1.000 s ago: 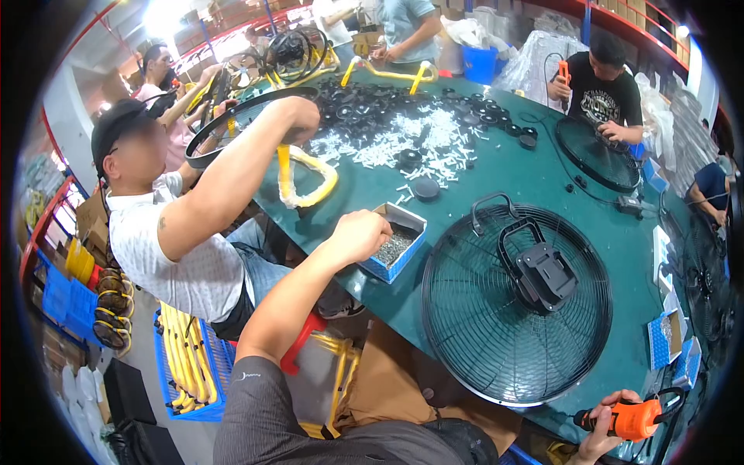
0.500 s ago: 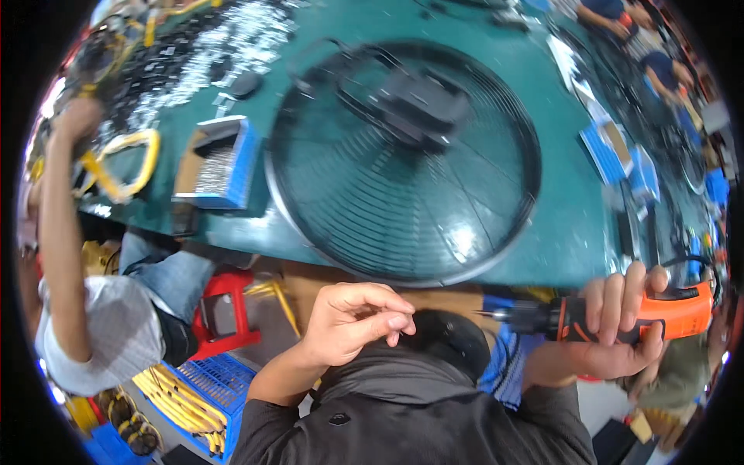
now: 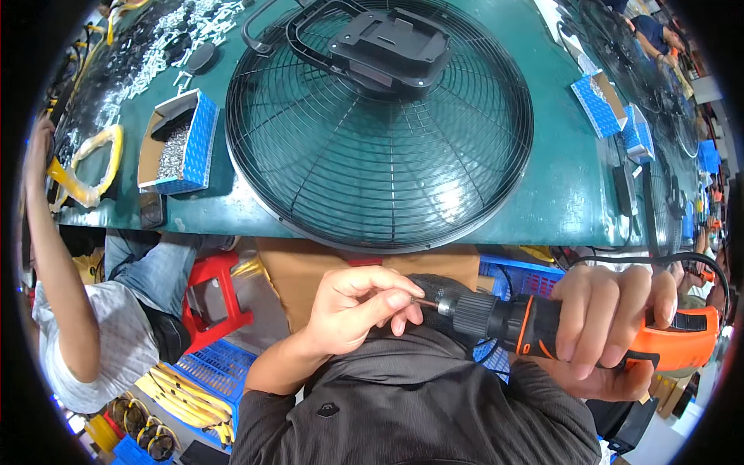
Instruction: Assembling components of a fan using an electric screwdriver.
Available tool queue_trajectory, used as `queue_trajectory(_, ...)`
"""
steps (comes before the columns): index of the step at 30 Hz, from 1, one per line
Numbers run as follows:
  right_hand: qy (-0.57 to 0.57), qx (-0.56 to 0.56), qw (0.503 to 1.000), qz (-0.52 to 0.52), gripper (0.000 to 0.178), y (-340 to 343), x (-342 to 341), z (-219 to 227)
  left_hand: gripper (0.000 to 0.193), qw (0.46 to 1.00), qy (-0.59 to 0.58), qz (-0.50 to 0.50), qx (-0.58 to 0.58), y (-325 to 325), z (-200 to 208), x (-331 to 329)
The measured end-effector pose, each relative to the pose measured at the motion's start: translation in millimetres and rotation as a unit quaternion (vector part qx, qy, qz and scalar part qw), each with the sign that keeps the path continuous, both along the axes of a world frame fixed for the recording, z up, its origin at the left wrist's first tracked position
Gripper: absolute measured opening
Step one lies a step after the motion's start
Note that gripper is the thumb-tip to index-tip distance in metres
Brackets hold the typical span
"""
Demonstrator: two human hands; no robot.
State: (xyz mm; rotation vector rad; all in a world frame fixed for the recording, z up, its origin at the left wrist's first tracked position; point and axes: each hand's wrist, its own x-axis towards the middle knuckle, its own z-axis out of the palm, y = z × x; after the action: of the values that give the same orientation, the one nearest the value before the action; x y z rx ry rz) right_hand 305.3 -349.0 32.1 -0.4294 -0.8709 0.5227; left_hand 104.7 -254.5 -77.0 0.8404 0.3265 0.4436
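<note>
My right hand (image 3: 608, 322) is wrapped round an orange and black power screwdriver (image 3: 682, 339), held level with its chuck pointing left. Its thin bit reaches the fingertips of my left hand (image 3: 345, 314), whose thumb and index finger are pinched together. Whatever lies between those fingertips is too small to make out. Both hands are in front of my body, below the table edge. Beyond them on the green table lies a round black wire fan guard (image 3: 387, 167), topped by a black plastic housing (image 3: 391, 50) and a curved black handle (image 3: 298, 35).
Left of the guard stands an open blue box of small screws (image 3: 203, 143). Two more blue boxes (image 3: 601, 116) are at the right. A person in a white shirt (image 3: 108, 333) sits at my left beside a red stool (image 3: 217, 302). A black cable (image 3: 705, 260) leads from the screwdriver.
The screwdriver has moved left, bringing its bit to my left fingertips. My left hand stays pinched in nearly the same place. The table and guard appear higher in view.
</note>
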Motion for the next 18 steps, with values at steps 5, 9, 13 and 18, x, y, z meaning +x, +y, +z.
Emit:
queue_trajectory(5, 0.004, -0.032, 0.999, 0.019, 0.038, -1, 4, -1, 0.018, 1.000, 0.005, -0.001, -0.002, -5, -3, 1)
queue_trajectory(9, -0.001, -0.065, 0.997, 0.027, 0.038, -1, 11, -3, 0.020, 0.994, -0.013, 0.024, 0.108, -8, -4, 5)
queue_trajectory(13, -0.003, -0.073, 0.995, 0.063, 0.038, -2, 20, -7, 0.019, 0.928, 0.014, 0.061, 0.367, 3, -2, 13)
queue_trajectory(18, -0.088, -0.044, 0.994, 0.037, 0.035, -3, 19, -12, 0.032, 0.620, 0.198, 0.240, 0.720, 7, 11, 18)
